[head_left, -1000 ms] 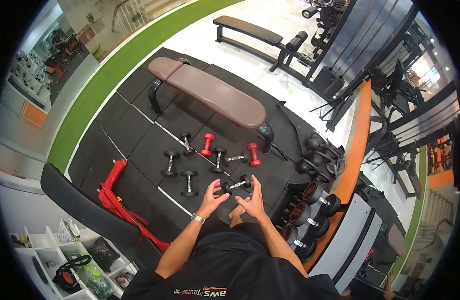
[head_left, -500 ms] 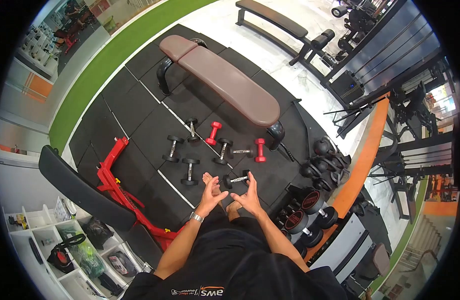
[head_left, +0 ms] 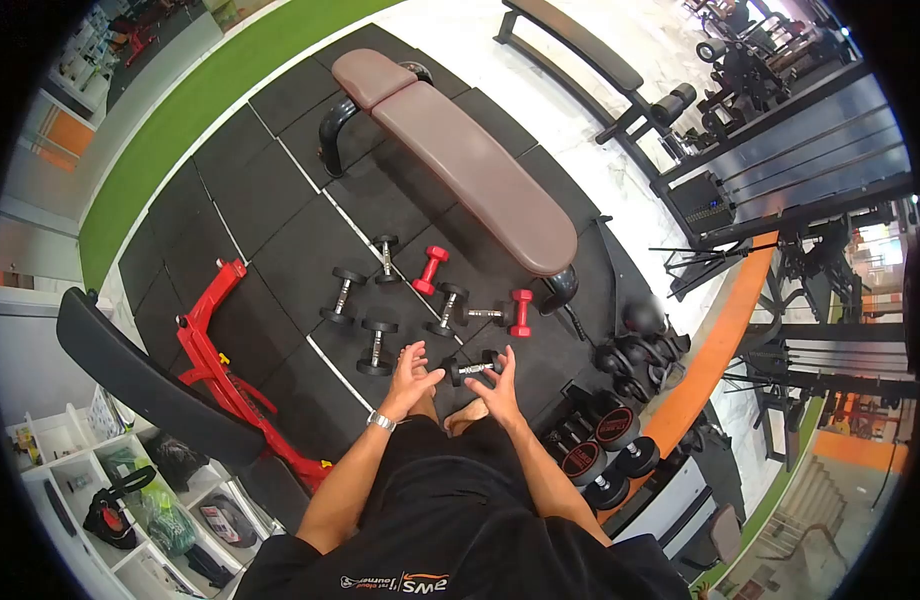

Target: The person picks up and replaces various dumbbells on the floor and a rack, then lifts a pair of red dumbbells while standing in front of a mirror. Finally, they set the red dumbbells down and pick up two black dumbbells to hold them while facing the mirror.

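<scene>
Dumbbells: six black, two red (head_left: 431,270); both hands, left (head_left: 408,381) and right (head_left: 498,391), spread empty near one (head_left: 471,367).

A small black dumbbell (head_left: 472,367) with a chrome handle lies flat on the rubber mat (tilted slightly).

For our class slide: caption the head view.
Both hands, left hand and right hand, reach toward a small black dumbbell on gym mats.
</scene>
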